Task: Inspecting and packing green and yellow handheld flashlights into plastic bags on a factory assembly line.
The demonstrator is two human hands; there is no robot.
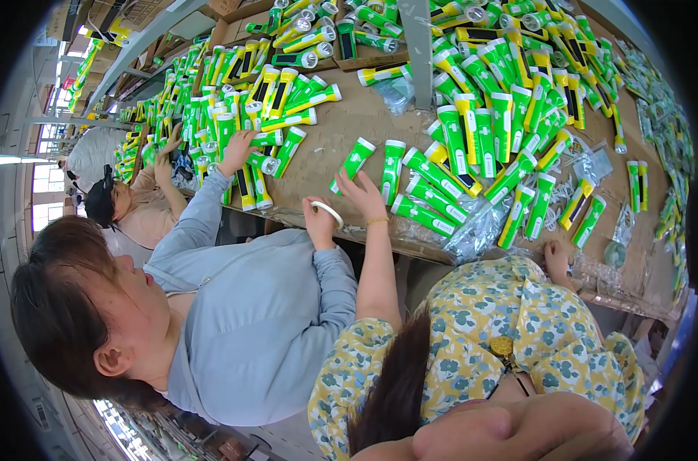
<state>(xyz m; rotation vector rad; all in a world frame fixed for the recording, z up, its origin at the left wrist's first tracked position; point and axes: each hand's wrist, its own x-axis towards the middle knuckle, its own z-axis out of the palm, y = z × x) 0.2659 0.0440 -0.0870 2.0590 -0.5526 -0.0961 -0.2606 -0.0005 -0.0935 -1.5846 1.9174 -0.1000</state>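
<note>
My left hand point(362, 197), with a thin bracelet at the wrist, reaches over the near part of the table. Its fingers are stretched out and apart, their tips at the lower end of a green flashlight point(354, 164) with a white rim. Just right of it lies another green flashlight point(392, 167). My right hand point(556, 261) rests at the table's near edge, below a yellow-and-green flashlight point(575, 204) and a green one point(589, 221). Its fingers are partly hidden, so their grip does not show. Clear plastic bags point(479, 230) lie between my hands.
A co-worker in a light blue jacket point(249, 323) sits close on my left, one hand point(237, 152) among piled flashlights, the other point(318, 224) by a white ring. A second person point(145, 207) works beyond. A metal post point(419, 54) rises from the cardboard-covered table point(329, 131).
</note>
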